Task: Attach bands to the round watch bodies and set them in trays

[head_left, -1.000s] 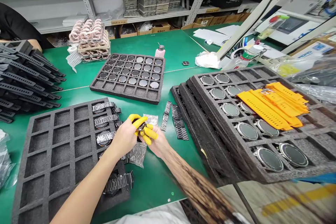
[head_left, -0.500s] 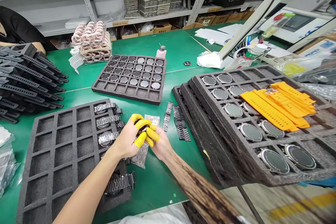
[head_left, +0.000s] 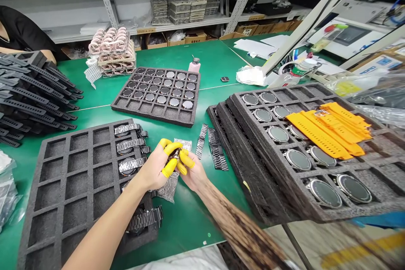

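Yellow finger cots cover several fingertips of both hands. My left hand [head_left: 158,166] is closed around a dark watch case [head_left: 174,155], mostly hidden by the fingers. Pressed against its right side, my right hand [head_left: 193,173] pinches at the edge; any small part between those fingertips is hidden. Beneath the hands lies a clear bag of small metal pins [head_left: 169,187]. Two black metal link straps [head_left: 217,149] rest just right of the hands. To the left, a foam tray [head_left: 77,177] holds watches with black metal bands [head_left: 128,145] along its right column.
A foam tray of round watch faces [head_left: 158,88] lies farther back. Stacked foam trays [head_left: 253,168] on the right carry watch cases and orange straps [head_left: 329,128]. Black straps [head_left: 28,93] are piled at left. A pink bottle [head_left: 194,65] stands behind; a person's arm [head_left: 47,55] shows far left.
The watch case has turned slightly between my hands, and my right fingers have shifted a little on it. The view has moved slightly.
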